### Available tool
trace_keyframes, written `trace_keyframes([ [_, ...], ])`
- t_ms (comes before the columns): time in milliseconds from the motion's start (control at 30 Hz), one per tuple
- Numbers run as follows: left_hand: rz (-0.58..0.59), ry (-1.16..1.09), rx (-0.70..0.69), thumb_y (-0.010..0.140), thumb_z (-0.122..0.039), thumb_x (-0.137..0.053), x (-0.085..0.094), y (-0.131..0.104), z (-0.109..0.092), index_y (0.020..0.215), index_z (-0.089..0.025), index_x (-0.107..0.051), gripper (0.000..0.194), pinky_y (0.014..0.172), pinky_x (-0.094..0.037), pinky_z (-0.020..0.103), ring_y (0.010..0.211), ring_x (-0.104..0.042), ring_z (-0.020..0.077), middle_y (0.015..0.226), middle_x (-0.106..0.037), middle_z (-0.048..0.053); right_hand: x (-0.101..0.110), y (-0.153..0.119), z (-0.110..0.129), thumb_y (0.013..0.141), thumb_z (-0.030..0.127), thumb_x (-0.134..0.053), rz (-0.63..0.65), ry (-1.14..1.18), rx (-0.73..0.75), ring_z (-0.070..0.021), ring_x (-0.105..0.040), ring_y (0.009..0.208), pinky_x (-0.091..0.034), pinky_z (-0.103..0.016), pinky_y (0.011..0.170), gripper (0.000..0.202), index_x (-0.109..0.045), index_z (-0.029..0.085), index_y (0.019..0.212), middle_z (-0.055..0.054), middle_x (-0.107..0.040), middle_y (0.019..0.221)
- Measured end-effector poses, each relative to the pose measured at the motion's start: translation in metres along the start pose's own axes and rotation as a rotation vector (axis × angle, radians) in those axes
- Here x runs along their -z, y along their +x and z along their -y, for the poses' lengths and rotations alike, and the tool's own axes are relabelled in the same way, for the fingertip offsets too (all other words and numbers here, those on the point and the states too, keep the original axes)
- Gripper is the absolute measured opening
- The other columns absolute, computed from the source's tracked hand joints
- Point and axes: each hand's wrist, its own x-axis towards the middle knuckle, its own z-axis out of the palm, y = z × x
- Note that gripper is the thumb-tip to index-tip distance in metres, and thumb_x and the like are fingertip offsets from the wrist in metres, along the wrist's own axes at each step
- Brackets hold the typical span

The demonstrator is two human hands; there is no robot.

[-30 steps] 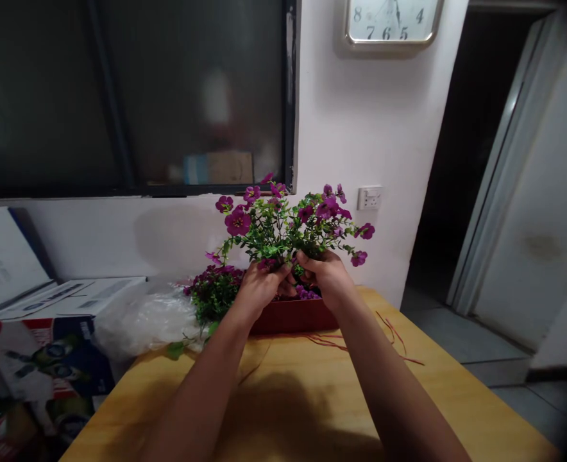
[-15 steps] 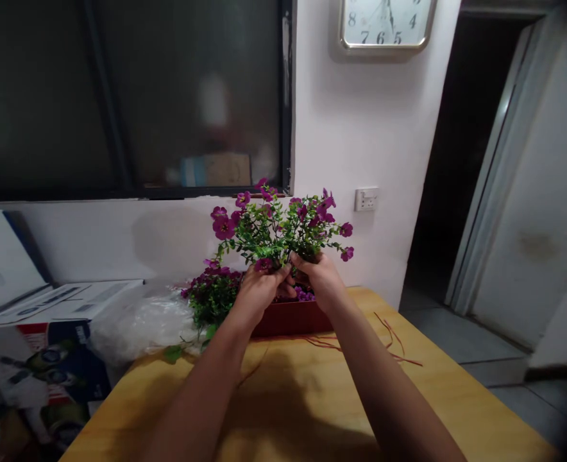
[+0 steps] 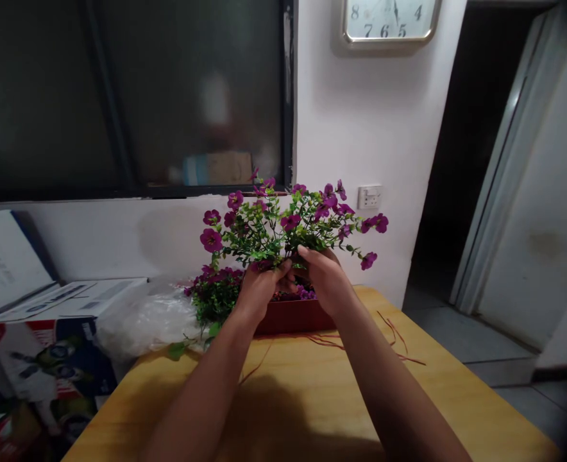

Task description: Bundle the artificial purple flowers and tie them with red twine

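Both my hands grip a bunch of purple flowers (image 3: 290, 222) with small green leaves, held up above a dark red box (image 3: 296, 317). My left hand (image 3: 259, 285) is closed round stems at the lower left of the bunch. Higher on the right side, my right hand (image 3: 324, 273) is closed on stems and leaves, its thumb toward the middle. The stem ends are hidden behind my fingers. More small purple flowers (image 3: 306, 292) show inside the box between my wrists.
A second leafy purple bunch (image 3: 216, 301) lies left of the box, beside crumpled clear plastic (image 3: 149, 314). Thin reddish strands (image 3: 399, 337) lie on the wooden table (image 3: 447, 410). Printed cartons (image 3: 62, 359) stand at the left; a wall with a socket (image 3: 370, 197) is behind.
The flower bunch has spread wider, its right sprays reaching further out to the right and its left ones slightly left. My right hand has shifted a little right and up.
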Motion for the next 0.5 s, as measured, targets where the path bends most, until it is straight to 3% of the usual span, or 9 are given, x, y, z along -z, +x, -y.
trace_keyframes([
  [167,0.005,0.014,0.082,0.067,-0.038,-0.081,-0.002,-0.003,-0.001,0.078,-0.014,-0.067,0.030,0.056,-0.056,0.031,0.052,-0.061,0.0150,0.064,-0.064,0.003,-0.004,0.001,0.001,0.074,0.053,-0.068,0.071,0.069,-0.031,-0.0211,-0.062,0.072,-0.051,-0.034,0.060,0.036,-0.066,0.022,0.092,-0.005,-0.070,0.088],
  [267,0.026,0.016,0.149,0.065,-0.037,-0.083,-0.005,-0.006,-0.001,0.074,-0.013,-0.068,0.029,0.058,-0.058,0.034,0.054,-0.063,0.0176,0.064,-0.067,0.005,-0.004,0.002,-0.001,0.076,0.056,-0.067,0.062,0.091,-0.037,-0.0181,-0.057,0.061,-0.046,-0.032,0.051,0.036,-0.064,0.023,0.087,-0.003,-0.065,0.075],
  [367,0.117,-0.011,0.205,0.066,-0.037,-0.083,-0.003,-0.006,0.002,0.074,-0.014,-0.068,0.028,0.059,-0.058,0.032,0.056,-0.065,0.0174,0.066,-0.067,0.005,-0.003,0.002,-0.006,0.077,0.060,-0.066,0.054,0.099,-0.066,-0.0142,-0.045,0.044,-0.034,-0.029,0.038,0.038,-0.059,0.023,0.082,0.002,-0.054,0.058],
  [500,0.245,-0.035,0.262,0.066,-0.037,-0.083,0.000,-0.005,0.003,0.074,-0.012,-0.068,0.031,0.058,-0.058,0.030,0.054,-0.064,0.0155,0.066,-0.066,0.005,-0.002,0.001,-0.009,0.075,0.060,-0.070,-0.018,0.106,-0.072,-0.0122,-0.039,0.039,-0.028,-0.028,0.033,0.039,-0.057,0.026,0.087,0.005,-0.050,0.056],
])
